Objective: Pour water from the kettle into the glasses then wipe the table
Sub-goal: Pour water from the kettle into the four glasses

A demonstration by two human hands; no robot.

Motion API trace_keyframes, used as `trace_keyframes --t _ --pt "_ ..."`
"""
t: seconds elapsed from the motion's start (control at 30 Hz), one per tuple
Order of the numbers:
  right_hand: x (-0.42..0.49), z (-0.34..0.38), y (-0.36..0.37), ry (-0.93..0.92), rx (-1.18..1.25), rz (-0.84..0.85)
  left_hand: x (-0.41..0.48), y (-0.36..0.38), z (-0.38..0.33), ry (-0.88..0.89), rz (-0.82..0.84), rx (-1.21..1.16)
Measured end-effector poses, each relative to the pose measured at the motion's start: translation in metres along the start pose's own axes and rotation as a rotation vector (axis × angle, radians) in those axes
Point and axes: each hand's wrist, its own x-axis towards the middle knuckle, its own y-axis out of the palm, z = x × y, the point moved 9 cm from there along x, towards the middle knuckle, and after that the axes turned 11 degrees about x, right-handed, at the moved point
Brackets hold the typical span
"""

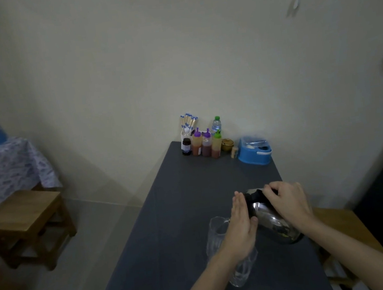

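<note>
A shiny steel kettle (271, 221) with a black lid is tilted to the left over the dark table (182, 218). My right hand (286, 201) grips its black handle from above. My left hand (241, 225) rests flat against the kettle's lid side, fingers straight. Just left of that hand stands a clear ribbed glass (217, 233), with the kettle's spout at its rim. A second clear glass (243, 271) stands nearer to me, partly hidden under my left wrist. No water stream is discernible in the dim light.
At the table's far end stand sauce bottles (206, 144), a water bottle (216, 125), a cup of chopsticks (188, 124), a small jar (227, 144) and a blue box (254, 150). Wooden stools (25, 218) stand left; another wooden seat (339, 220) is right of the table.
</note>
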Motion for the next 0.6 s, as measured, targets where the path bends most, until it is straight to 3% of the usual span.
trace_keyframes --t 0.6 --pt "-0.002 -0.01 -0.004 0.016 0.047 -0.034 -0.001 -0.002 -0.01 0.033 0.03 0.057"
